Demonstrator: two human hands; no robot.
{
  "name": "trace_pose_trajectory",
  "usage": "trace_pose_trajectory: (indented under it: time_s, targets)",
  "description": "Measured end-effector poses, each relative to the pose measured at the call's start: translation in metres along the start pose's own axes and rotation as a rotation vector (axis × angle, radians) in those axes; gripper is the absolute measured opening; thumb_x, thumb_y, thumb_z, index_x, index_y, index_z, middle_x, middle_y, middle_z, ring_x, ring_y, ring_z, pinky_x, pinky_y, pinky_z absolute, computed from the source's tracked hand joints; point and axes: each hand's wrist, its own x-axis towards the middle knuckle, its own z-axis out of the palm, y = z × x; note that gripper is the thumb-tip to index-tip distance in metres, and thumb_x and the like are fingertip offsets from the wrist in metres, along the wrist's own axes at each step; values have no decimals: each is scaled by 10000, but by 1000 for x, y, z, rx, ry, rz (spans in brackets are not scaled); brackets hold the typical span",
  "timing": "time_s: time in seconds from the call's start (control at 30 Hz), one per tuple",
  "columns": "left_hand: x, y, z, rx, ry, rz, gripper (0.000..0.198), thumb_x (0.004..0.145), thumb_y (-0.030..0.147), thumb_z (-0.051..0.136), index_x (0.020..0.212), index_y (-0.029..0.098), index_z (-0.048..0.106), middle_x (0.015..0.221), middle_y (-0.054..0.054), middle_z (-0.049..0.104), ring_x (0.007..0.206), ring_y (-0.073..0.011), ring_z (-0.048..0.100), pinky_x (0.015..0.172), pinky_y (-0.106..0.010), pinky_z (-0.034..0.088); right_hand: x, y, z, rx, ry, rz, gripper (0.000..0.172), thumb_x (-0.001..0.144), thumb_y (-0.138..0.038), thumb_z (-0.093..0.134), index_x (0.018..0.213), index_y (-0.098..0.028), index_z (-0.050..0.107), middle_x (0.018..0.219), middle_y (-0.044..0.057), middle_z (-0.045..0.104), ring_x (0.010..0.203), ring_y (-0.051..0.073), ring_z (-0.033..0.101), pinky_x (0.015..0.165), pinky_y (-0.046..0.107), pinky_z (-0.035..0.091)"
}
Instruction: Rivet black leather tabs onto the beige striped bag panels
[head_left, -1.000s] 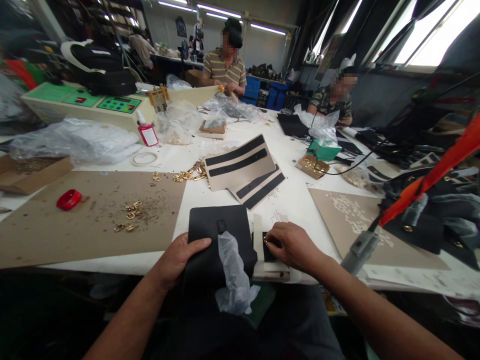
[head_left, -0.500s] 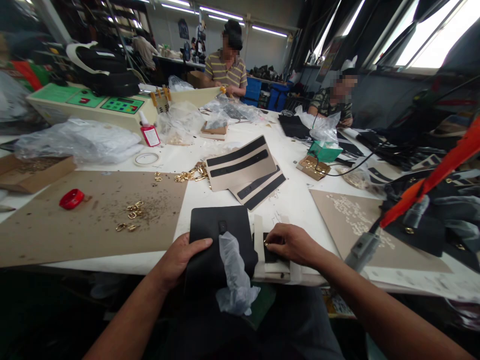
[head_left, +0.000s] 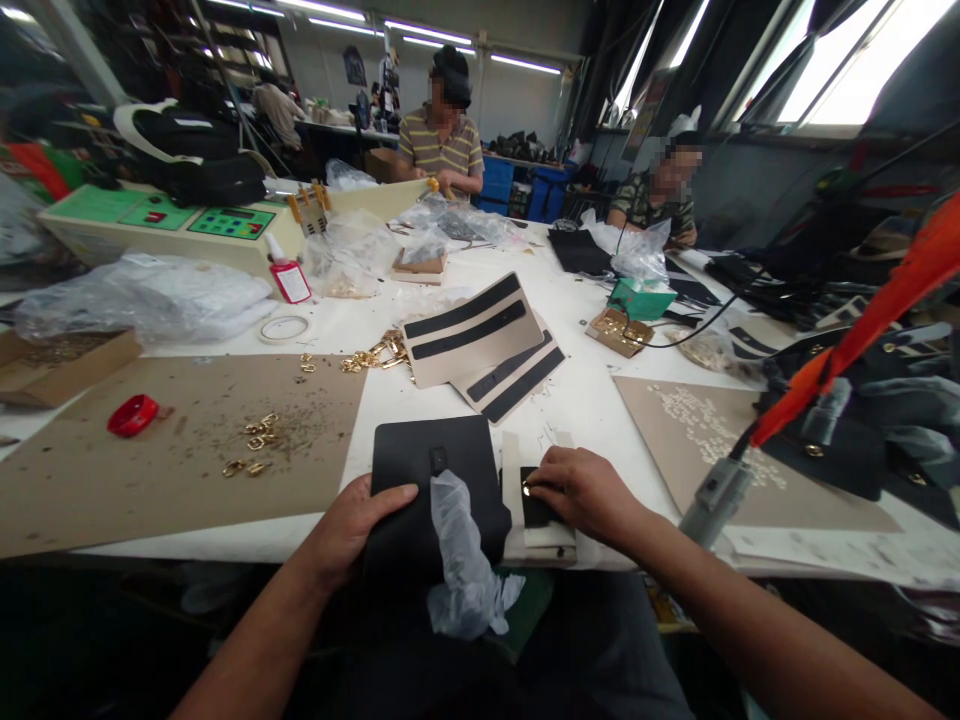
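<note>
My left hand grips the near left edge of a black leather panel that lies over the table's front edge, thumb on top. A crumpled clear plastic bag rests on the panel's near side. My right hand has its fingers curled onto a small black leather piece with a tiny gold fitting, which sits on a stack of white card strips right of the panel.
A brown cardboard sheet with gold rings and a red tape roll lies left. Beige cards with black straps sit ahead. An orange-handled tool hangs at right. Two people work at the far side.
The view has shifted slightly. My right hand's fingers slid a little over the small black piece. My left hand keeps its hold on the panel.
</note>
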Motion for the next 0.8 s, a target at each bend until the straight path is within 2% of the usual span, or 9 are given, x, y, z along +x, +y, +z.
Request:
trace_pose_trajectory:
  time_s: [0.13, 0.23, 0.47, 0.53, 0.57, 0.63, 0.7, 0.73, 0.8]
  targets:
    - [-5, 1, 3, 11, 2, 23, 514, 759, 378, 870, 1180, 113, 738, 1017, -119, 800, 815, -253, 754, 792, -333, 608, -3, -13, -5, -219, -54, -27, 222, 1031, -330, 573, 1023, -268, 786, 994, 34, 686, 938, 192, 627, 794, 327, 373]
    - [-14, 0, 10, -6, -11, 44, 513, 747, 381, 878, 1162, 111, 747, 985, -123, 799, 769, -242, 746, 774, -335, 606, -6, -22, -7, -250, -64, -21, 273, 1041, -302, 524, 958, -239, 776, 990, 52, 672, 948, 200, 623, 768, 329, 361]
    - [-55, -7, 34, -63, -116, 75, 489, 782, 366, 851, 1193, 119, 755, 1008, -147, 792, 838, -282, 755, 803, -370, 600, -18, -17, -6, -9, -29, 45, 234, 962, -241, 593, 1078, -297, 789, 1072, 32, 671, 1025, 199, 632, 872, 311, 426]
    - [-70, -5, 42, -65, -130, 100, 479, 790, 362, 845, 1195, 122, 757, 1022, -147, 791, 857, -289, 757, 818, -372, 597, -28, -18, -9, 135, 50, 75, 263, 941, -232, 614, 1147, -275, 772, 1070, 38, 673, 1001, 190, 640, 907, 309, 448]
    - [-78, -4, 46, -61, -133, 112, 467, 801, 365, 837, 1193, 124, 758, 1035, -145, 790, 874, -291, 758, 830, -371, 595, -35, -21, -12, 214, 130, 98, 269, 944, -248, 618, 1171, -251, 761, 1058, 45, 673, 972, 184, 642, 906, 310, 459]
    - [-92, 0, 56, -28, -107, 134, 450, 827, 387, 818, 1192, 129, 758, 1058, -137, 789, 901, -295, 756, 861, -377, 592, -51, -36, -21, 369, 336, 120, 261, 972, -316, 608, 1161, -206, 750, 1014, 58, 672, 900, 174, 639, 871, 309, 481]
    - [-106, 4, 69, 80, -26, 166, 470, 848, 445, 793, 1200, 135, 753, 1069, -127, 789, 926, -305, 750, 874, -383, 592, -68, -61, -34, 494, 457, 81, 277, 985, -402, 617, 1118, -199, 750, 981, 61, 676, 860, 170, 635, 830, 303, 496]
    - [-112, 5, 77, 161, 25, 190, 490, 859, 483, 774, 1207, 139, 750, 1072, -122, 789, 943, -314, 747, 873, -383, 594, -76, -77, -42, 550, 444, 51, 305, 975, -446, 641, 1136, -210, 748, 998, 61, 686, 877, 175, 641, 833, 300, 504]
    - [-124, 6, 94, 353, 114, 261, 513, 892, 543, 712, 1240, 167, 739, 1099, -110, 784, 1000, -329, 736, 875, -373, 594, -88, -107, -56, 665, 308, 13, 460, 904, -530, 733, 1266, -246, 716, 1125, 58, 704, 993, 199, 660, 909, 307, 515]
